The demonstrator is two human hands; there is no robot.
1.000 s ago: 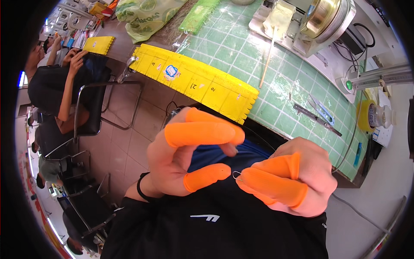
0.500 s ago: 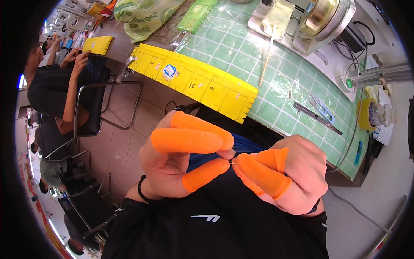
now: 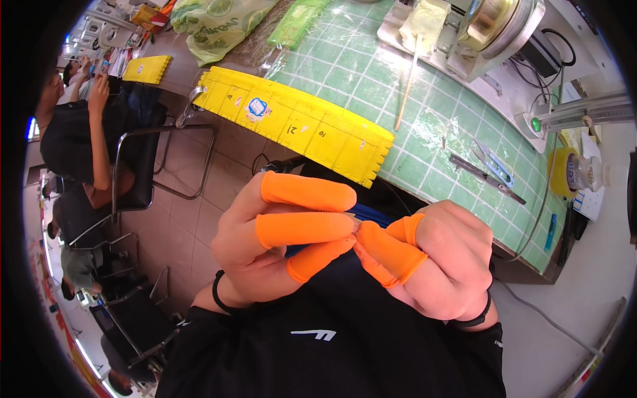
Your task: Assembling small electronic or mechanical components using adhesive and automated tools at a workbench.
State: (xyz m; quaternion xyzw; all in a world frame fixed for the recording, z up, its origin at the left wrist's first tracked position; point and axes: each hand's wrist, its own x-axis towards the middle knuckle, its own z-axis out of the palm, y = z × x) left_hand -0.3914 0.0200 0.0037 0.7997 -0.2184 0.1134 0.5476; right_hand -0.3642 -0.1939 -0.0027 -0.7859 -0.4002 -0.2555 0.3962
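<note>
Both hands meet in front of my black shirt, with orange finger cots on thumbs and fingers. My left hand (image 3: 255, 242) is closed in a pinch, thumb against a bent finger, one more finger lying above. Opposite it, my right hand (image 3: 444, 255) pinches with its thumb and forefinger, other fingers curled in. The fingertips of both hands touch or nearly touch. Whatever lies between them is tiny and mostly covered; I cannot make out what it is. Beyond the hands, a long yellow strip (image 3: 292, 126) with notched ends sits along the table edge.
The green tiled-pattern tabletop (image 3: 352, 86) holds a thin wooden stick (image 3: 406, 93), a blue-handled tool (image 3: 497, 166) and a dark metal tool (image 3: 484, 179). A machine with a brass-coloured drum (image 3: 488, 23) stands at the back right. A seated co-worker (image 3: 76, 139) is at left beside a black chair (image 3: 142, 176).
My left upper finger has lifted away from the one below it. The right hand has shifted slightly, and the fingertips are closer together, hiding the thin bit that showed between them.
</note>
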